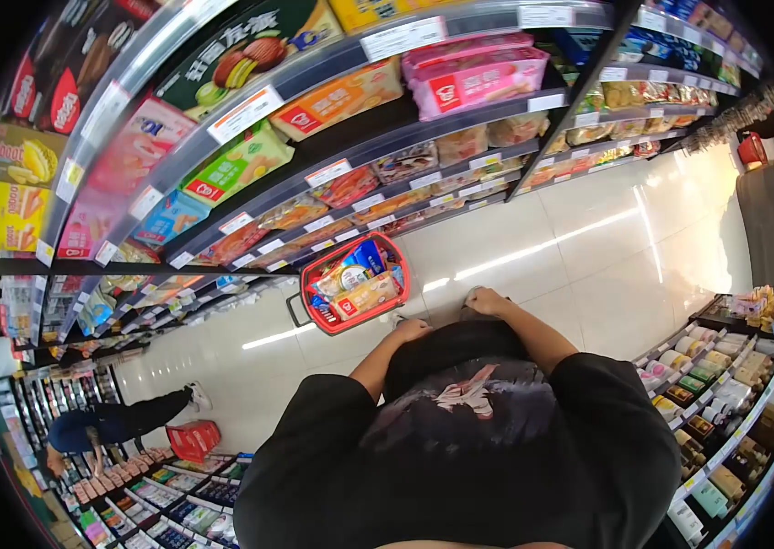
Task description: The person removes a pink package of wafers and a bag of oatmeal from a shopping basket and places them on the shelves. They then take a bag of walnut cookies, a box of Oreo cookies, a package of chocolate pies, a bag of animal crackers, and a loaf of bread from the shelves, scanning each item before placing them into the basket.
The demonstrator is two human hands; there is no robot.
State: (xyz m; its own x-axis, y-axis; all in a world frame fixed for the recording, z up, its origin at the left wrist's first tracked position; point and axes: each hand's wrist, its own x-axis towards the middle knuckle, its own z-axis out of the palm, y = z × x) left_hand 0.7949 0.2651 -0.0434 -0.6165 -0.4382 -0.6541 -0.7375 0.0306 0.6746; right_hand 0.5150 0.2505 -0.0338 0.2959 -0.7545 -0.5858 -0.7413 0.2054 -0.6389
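In front of my belly, my left hand (413, 329) is loosely closed, with nothing seen in it. A little farther right, my right hand (489, 303) also has its fingers curled in, and I see nothing held there. On the floor ahead of my left hand, apart from it, stands a red shopping basket (403, 245) with a dark handle. Packaged snacks fill it, among them an orange packet (368, 296) and a blue packet (370, 256). Neither hand touches the basket or the shelves.
A long store shelf (341, 160) with snack packs runs ahead, bearing a pink pack (478, 80) and a green pack (239, 163). Display shelves (725, 393) stand at right. At lower left another person (94, 430) bends over goods, near a red basket (193, 441). Tiled floor (579, 247) lies between.
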